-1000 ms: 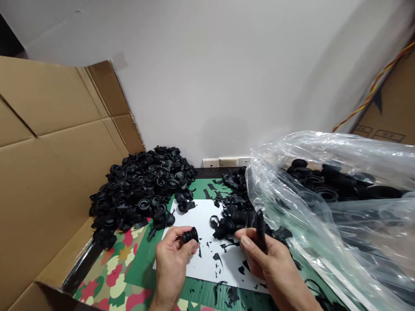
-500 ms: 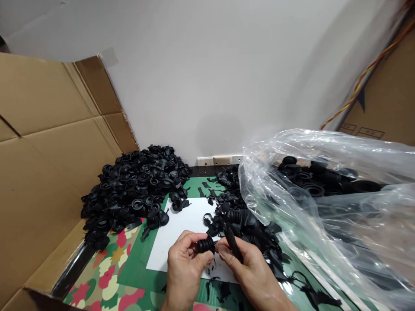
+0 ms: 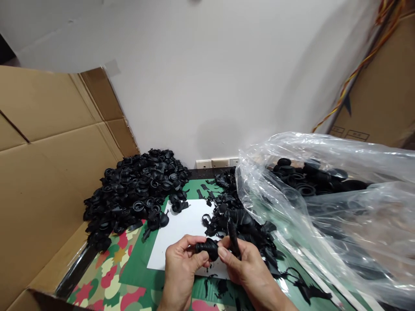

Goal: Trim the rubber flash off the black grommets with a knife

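A black ribbed rubber bellows (image 3: 207,249) is pinched between the thumb and fingers of my left hand (image 3: 183,264). My right hand (image 3: 247,264) is closed around a slim black-handled tool (image 3: 232,235), whose handle points up and away. The tool's working end is hidden, so I cannot tell its kind. The right thumb and index finger touch the right end of the bellows. Both hands are over the near part of a white sheet (image 3: 177,224) on a green mat (image 3: 136,263), with small black scraps (image 3: 222,287) below them.
Many black rubber parts are heaped at the left (image 3: 139,185) beside a cardboard box (image 3: 58,181). Another pile of parts and trimmings (image 3: 246,220) lies right of the sheet. A clear plastic bag (image 3: 340,216) holds more black parts. White sockets (image 3: 218,163) line the wall's foot.
The bellows has turned and now shows a wider rounded part on the right. The fingers of my right hand have closed onto that end. The view has shifted slightly.
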The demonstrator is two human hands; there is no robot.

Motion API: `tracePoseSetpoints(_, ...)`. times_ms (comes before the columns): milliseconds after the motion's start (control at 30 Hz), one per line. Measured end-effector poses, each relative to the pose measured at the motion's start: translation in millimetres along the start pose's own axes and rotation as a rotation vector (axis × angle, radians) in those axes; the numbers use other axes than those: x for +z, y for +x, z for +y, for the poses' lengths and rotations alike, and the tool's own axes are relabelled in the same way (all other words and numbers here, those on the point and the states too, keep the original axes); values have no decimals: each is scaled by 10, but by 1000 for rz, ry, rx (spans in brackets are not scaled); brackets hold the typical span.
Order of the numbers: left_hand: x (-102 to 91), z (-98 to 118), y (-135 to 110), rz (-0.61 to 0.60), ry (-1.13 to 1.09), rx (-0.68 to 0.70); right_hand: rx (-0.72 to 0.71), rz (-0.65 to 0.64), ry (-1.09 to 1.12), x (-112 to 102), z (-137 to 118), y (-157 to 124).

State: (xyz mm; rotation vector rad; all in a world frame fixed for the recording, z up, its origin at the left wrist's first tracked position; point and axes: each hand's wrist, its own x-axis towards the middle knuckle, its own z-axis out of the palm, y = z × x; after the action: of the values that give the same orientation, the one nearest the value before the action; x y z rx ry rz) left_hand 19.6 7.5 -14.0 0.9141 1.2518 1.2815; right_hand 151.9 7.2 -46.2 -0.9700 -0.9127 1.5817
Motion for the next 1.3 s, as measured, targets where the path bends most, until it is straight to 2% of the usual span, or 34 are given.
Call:
tracePoseSetpoints(267,-26,33,-43,-1,22,11,6,3,5,28,40,-12)
tracePoseSetpoints(567,10,58,-130,-11,14,35,62,-4,181,67,13,-125)
tracePoseSetpoints(900,22,37,-160,-6,84,182,89,-35,228,75,-9,-172)
tracePoseSetpoints(1200,-10,10,-143,-21,182,234,89,-24,258,106,35,-151)
tracePoseSetpoints(1300,-10,9,-133,-31,222,265,82,-12,197,102,37,-142)
